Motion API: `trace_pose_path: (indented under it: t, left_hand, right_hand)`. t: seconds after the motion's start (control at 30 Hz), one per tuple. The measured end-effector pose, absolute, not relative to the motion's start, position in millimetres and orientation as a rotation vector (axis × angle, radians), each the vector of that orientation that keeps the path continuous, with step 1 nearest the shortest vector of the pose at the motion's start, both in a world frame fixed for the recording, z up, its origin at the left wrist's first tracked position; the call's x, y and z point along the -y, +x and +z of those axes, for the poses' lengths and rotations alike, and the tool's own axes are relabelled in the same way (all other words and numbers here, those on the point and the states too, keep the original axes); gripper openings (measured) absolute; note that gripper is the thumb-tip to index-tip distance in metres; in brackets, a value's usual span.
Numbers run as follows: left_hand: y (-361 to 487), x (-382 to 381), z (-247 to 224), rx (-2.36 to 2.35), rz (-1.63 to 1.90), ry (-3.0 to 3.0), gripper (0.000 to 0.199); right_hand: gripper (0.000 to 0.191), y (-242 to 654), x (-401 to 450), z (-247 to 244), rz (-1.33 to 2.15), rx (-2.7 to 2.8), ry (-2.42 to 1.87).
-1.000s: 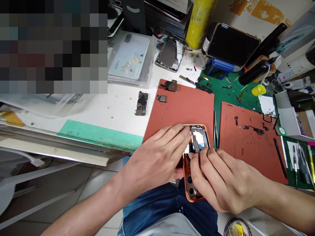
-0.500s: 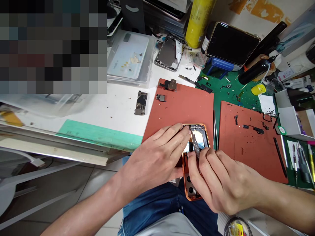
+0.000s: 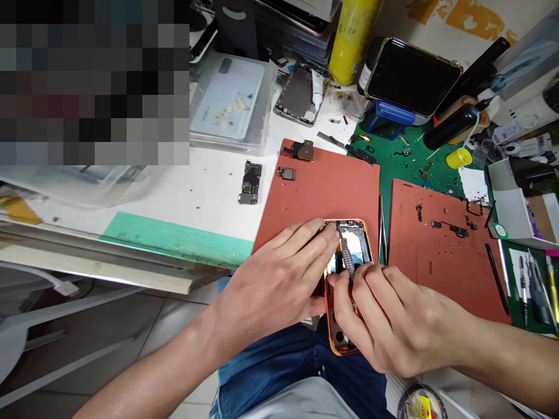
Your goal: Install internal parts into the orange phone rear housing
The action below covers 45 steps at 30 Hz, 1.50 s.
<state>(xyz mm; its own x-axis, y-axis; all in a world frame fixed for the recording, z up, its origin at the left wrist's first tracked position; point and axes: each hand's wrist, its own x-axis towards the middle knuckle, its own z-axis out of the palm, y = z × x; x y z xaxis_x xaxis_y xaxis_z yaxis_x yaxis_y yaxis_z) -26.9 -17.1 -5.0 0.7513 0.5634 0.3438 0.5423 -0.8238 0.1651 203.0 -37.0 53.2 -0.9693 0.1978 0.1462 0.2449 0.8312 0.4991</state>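
Observation:
An orange phone housing [image 3: 369, 247], its inside showing, lies partly on the near edge of a red-brown mat [image 3: 332, 186] and juts out over my lap. My left hand [image 3: 290, 270] is closed on its left side, with fingertips pressed near the top left corner and the thumb below at the edge. In my right hand [image 3: 384, 320] is a slim tool with a ridged metal grip [image 3: 347, 256], pinched between thumb and fingers. Its tip points at the housing's upper left, close to my left fingertips; the tip's shape is hidden. My right fingers cover the housing's lower middle.
A circuit board [image 3: 250, 183] lies left of the mat, and a camera module [image 3: 304, 151] on its far edge. Tweezers [image 3: 382, 230] lie between it and a second mat [image 3: 441, 273] with small parts. A phone [image 3: 413, 78] rests on a blue stand behind.
The ridged tool and my right thumb and fingers have shifted very slightly. My left hand and the phone housing look the same.

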Motion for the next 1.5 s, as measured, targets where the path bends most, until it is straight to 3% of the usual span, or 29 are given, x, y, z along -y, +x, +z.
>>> trace_pose_path:
  t: [0.13, 0.37, 0.5, 1.27, 1.5]
  left_hand:
    - [-27.2, 16.5, -4.4, -0.899, 0.586, 2.908, 0.078]
    - [-26.3, 17.6, -4.4, -0.924, 0.588, 2.888, 0.060]
    - [-26.7, 17.6, -4.4, -0.916, 0.593, 2.893, 0.062]
    - [-25.9, 18.4, -8.6, -0.911, 0.585, 2.886, 0.063]
    - [-26.5, 18.3, -7.3, -0.926, 0.596, 2.909, 0.054]
  right_hand:
    - [0.045, 204.9, 37.6, 55.9, -0.810, 2.948, -0.333]
    - [0.048, 201.0, 38.3, 56.4, -0.779, 2.974, -0.350]
    - [0.039, 201.4, 38.7, 55.1, -0.799, 2.972, -0.377]
    - [0.032, 203.3, 32.9, 52.3, -0.706, 2.900, -0.382]
    - [0.028, 202.4, 31.6, 51.6, -0.711, 2.868, -0.391]
